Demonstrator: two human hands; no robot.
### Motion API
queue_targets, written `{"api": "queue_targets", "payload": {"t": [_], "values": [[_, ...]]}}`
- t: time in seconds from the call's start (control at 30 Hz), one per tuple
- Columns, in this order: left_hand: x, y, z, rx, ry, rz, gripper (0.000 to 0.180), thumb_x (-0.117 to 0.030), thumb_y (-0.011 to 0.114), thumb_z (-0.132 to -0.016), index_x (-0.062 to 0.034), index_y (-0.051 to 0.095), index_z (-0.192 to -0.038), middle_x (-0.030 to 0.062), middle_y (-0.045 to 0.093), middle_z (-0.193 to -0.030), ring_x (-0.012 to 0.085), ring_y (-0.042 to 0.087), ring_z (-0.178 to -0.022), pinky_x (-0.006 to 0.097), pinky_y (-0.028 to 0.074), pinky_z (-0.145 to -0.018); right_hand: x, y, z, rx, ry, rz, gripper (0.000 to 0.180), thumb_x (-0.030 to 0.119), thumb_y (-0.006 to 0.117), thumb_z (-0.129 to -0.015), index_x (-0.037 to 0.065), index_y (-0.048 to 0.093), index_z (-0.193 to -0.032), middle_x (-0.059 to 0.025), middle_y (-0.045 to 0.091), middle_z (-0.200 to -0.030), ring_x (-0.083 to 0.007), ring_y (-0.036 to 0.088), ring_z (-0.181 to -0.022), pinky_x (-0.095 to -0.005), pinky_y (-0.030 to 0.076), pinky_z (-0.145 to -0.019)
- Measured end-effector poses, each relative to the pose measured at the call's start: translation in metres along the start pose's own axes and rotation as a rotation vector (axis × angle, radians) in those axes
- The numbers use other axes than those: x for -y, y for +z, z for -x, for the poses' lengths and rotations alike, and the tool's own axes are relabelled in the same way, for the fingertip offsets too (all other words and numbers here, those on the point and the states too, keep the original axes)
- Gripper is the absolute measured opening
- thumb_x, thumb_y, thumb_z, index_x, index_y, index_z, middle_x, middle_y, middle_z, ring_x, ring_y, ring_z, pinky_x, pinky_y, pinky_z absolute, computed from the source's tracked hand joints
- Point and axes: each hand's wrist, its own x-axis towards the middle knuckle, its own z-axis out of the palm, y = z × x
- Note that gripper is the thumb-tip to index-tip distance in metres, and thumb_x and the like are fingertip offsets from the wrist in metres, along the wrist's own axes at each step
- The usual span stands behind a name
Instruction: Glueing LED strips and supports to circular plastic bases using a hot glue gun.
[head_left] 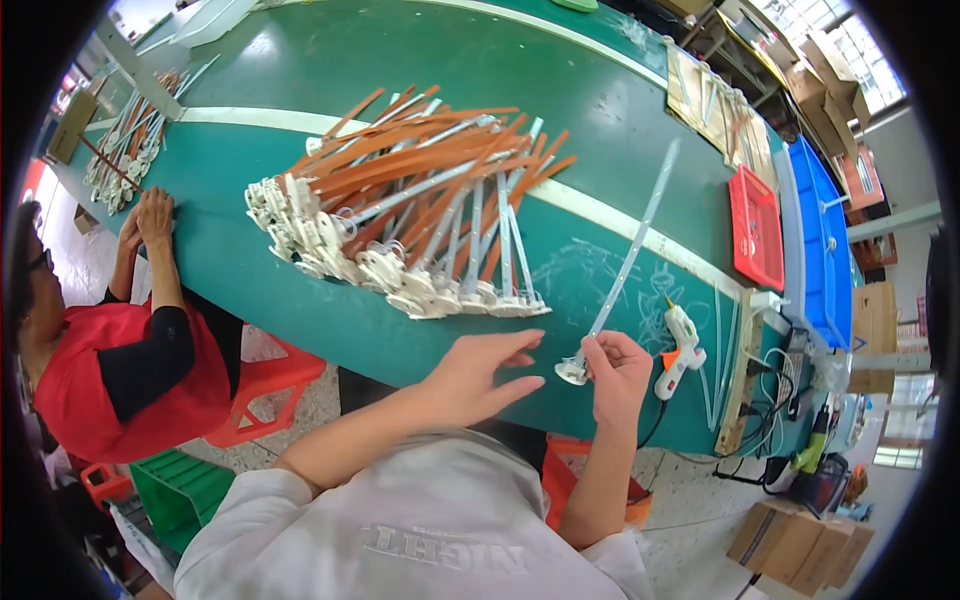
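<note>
My right hand (618,377) pinches a slim whitish strip (640,232) near its lower end, and small dots along it look like LEDs. A round white end piece (571,371) sits at the bottom of this strip, just left of my fingers. My left hand (482,378) is open, fingers apart, holding nothing; it hovers at the table's near edge, left of the end piece. Beyond it lies a big pile of similar strips, with orange-brown bands (425,160) on top and white end pieces (330,240) facing me. A white and orange glue gun (682,350) is right of my right hand.
Clear threads (655,300) lie scattered on the green table (350,335). A red tray (757,228), blue bin (822,245) and tangled cables (770,385) are at the right. On the left, a co-worker in red (130,390) has both hands (152,220) by another strip pile (130,145).
</note>
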Motion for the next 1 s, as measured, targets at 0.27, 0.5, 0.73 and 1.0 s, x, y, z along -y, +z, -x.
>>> {"api": "queue_targets", "payload": {"t": [0.27, 0.5, 0.73, 1.0], "values": [[-0.002, 0.022, -0.047, 0.091, 0.386, -0.152, 0.042, -0.012, 0.079, -0.082, -0.0040, 0.068, -0.122, 0.0161, 0.073, -0.108, 0.0303, 0.072, -0.095, 0.036, 0.056, -0.082, -0.030, -0.029, 0.011, 0.084, -0.410, 0.288, 0.010, 0.000, 0.079, -0.080, -0.002, 0.073, -0.088, -0.0047, 0.065, -0.068, -0.0069, 0.056, -0.058, -0.0230, 0.043, -0.054], [0.007, 0.041, -0.063, 0.213, 0.259, -0.165, 0.011, -0.010, 0.078, -0.082, -0.0051, 0.077, -0.092, 0.0095, 0.072, -0.074, 0.0253, 0.070, -0.066, 0.032, 0.054, -0.061, -0.033, -0.022, 0.024, 0.018, -0.643, 0.556, 0.027, 0.006, 0.083, -0.073, 0.000, 0.072, -0.096, -0.0082, 0.070, -0.085, -0.0143, 0.063, -0.065, -0.0258, 0.050, -0.056], [0.014, 0.048, -0.044, 0.155, 0.341, -0.156, 0.011, -0.007, 0.078, -0.082, -0.0033, 0.076, -0.092, 0.0103, 0.072, -0.076, 0.0249, 0.070, -0.066, 0.031, 0.054, -0.061, -0.056, -0.013, 0.024, -0.067, -0.797, 0.683, 0.029, 0.008, 0.081, -0.066, 0.000, 0.070, -0.092, -0.0096, 0.067, -0.083, -0.0225, 0.065, -0.070, -0.0297, 0.052, -0.057], [0.033, 0.048, -0.027, 0.141, 0.311, -0.211, 0.024, -0.003, 0.077, -0.078, -0.0011, 0.074, -0.102, 0.0143, 0.075, -0.094, 0.0291, 0.073, -0.085, 0.034, 0.058, -0.075, -0.056, -0.016, 0.028, -0.101, -0.803, 0.711, 0.022, 0.004, 0.079, -0.070, 0.001, 0.071, -0.090, -0.0094, 0.073, -0.090, -0.0198, 0.067, -0.070, -0.0290, 0.055, -0.063]]}}
